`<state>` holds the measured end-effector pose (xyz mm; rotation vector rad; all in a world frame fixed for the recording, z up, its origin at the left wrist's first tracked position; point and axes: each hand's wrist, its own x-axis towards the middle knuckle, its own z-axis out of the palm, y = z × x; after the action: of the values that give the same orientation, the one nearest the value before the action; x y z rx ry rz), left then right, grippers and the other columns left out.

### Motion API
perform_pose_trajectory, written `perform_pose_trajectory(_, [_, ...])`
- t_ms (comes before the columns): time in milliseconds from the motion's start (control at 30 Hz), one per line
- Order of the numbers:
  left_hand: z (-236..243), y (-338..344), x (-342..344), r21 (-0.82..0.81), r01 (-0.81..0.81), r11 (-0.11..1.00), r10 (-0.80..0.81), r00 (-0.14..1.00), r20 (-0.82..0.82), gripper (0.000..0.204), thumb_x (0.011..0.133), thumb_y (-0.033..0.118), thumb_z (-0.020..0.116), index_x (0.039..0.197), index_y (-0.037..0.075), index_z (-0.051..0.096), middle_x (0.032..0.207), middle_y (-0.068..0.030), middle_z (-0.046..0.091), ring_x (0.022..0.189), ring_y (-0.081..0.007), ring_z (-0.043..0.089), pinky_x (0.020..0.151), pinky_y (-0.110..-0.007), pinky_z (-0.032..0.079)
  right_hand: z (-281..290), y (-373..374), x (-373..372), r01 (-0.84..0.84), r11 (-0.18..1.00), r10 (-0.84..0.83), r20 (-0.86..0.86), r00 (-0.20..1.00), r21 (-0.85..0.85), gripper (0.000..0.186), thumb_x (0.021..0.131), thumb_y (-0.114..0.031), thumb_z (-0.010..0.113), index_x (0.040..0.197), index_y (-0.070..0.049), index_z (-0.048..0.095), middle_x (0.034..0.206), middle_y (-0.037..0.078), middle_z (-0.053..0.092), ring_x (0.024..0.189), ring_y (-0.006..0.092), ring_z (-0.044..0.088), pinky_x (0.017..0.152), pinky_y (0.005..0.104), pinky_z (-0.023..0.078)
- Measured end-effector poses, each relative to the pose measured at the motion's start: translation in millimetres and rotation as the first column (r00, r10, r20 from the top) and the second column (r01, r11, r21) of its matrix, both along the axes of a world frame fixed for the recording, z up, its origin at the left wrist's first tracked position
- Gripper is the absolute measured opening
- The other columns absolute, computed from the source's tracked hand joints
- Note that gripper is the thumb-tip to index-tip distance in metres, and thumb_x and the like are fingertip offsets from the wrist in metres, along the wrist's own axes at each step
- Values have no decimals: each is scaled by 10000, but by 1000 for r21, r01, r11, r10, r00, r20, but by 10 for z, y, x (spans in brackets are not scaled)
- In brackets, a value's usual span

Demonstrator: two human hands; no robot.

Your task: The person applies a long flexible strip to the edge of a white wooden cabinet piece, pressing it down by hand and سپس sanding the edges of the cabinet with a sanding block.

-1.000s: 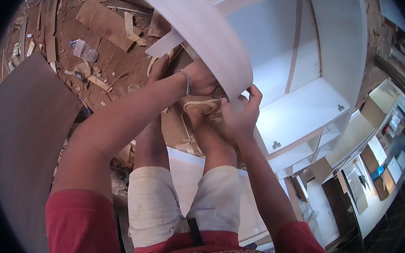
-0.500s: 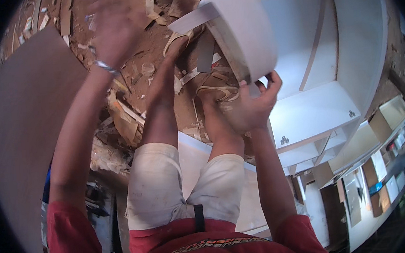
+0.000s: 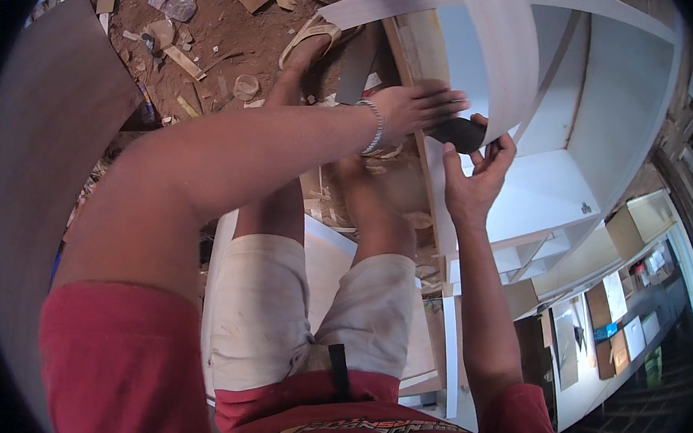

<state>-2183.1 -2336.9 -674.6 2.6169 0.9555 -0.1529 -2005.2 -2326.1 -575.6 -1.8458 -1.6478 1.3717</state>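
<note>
My left hand (image 3: 419, 109) has its fingers stretched out flat and slightly blurred, just above a dark, flat piece (image 3: 460, 134) at the lower end of a curved pale strip (image 3: 496, 50). My right hand (image 3: 477, 169) grips that lower end from below with thumb and fingers; whether the dark piece is part of the strip or separate I cannot tell. The strip arches up past the top edge of the view, in front of an open white cabinet (image 3: 621, 89). Another pale strip (image 3: 362, 3) lies across toward my sandalled foot (image 3: 305, 53).
A large brown board (image 3: 48, 150) stands at the left. Dirt ground with wood scraps and plastic litter (image 3: 171, 2) spreads around my feet. A pale panel (image 3: 324, 243) lies under my legs. More cabinet pieces and boards (image 3: 615, 317) stand at the lower right.
My left hand swung up and left, then came back across beside the strip's end. My right hand and the strip moved rightward in view. The dark piece now shows at the strip's end.
</note>
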Motion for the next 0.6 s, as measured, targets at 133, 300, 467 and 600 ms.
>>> perform_pose_trajectory(133, [-125,-829,-315,-369,-52,928,155,955,255,572,886,242,608,1435,87,577,1582,-120,461,1519,-255,346,1290,-444,197,21,-17,-59,-37,999,37,-8,999,2,707,838,43,734,1422,21,337,1426,206,506,1286,258,566,1047,374,528])
perform_pose_trajectory(300, [354,-541,-647,-574,256,778,-229,966,121,406,894,255,608,1244,74,707,1456,-152,577,1428,-278,480,1228,-421,330,-106,29,-129,12,996,-12,10,1000,83,713,821,-10,763,1408,63,365,1361,219,484,1217,309,596,1013,405,534])
perform_pose_trajectory(467, [86,39,-432,-167,-97,981,148,933,329,591,968,383,550,1427,10,549,1591,-166,437,1532,-276,325,1295,-427,198,-76,9,-143,6,994,-12,53,998,110,701,816,-15,767,1400,65,387,1345,216,474,1166,331,624,994,423,540])
perform_pose_trajectory(600, [46,461,-603,-409,4,912,72,983,169,585,1011,459,538,1485,117,513,1550,-69,492,1517,-229,342,1300,-422,164,-24,6,-107,-11,999,8,63,998,52,690,817,-13,764,1400,45,401,1348,206,478,1166,326,619,988,420,539])
